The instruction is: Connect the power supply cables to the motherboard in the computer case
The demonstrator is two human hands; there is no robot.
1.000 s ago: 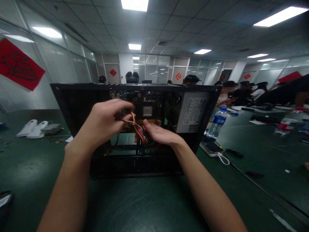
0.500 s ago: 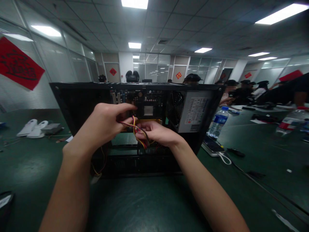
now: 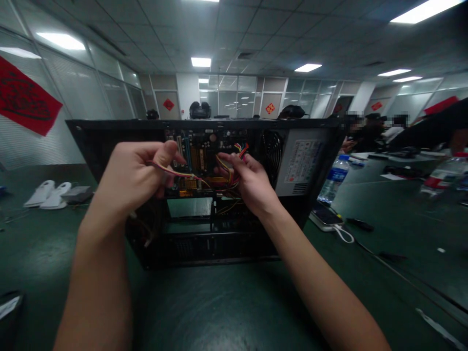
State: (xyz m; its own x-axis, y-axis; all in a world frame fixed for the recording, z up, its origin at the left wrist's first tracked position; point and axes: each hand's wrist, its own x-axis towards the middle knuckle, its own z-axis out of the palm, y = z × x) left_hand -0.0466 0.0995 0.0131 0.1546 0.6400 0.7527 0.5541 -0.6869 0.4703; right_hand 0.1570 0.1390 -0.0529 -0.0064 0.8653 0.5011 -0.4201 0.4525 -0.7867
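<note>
Though cut off at far left, reads as a red paper sheet with dark brushwork, set against glass panels. Below, on green desk: pair of white shoe-like items, grey box right beside. Toward bottom left, black object with white label, too cropped to identify.

Next, black computer case, standing on desk, open side facing camera. Got left hand in front of its left half, fingers curled, pinching a thin red-yellow cable strand between thumb and fingers. Under that hand, at lower left of case: loose pale connector, dim. Can follow cable strand rightward across motherboard to cable bundle; can't make out where exactly the two join. Got right hand over right part of motherboard, closed around cable bundle, coloured wires poking out above thumb.

Further right inside case: dark fan, then silver power supply with printed label. Just outside case, upright on desk: water bottle, blue cap. Near its base, dark phone lying on white slab, white cable looping off. Then small black item; farther right, blurred bottle with red label. Behind, people in dark headwear.
</note>
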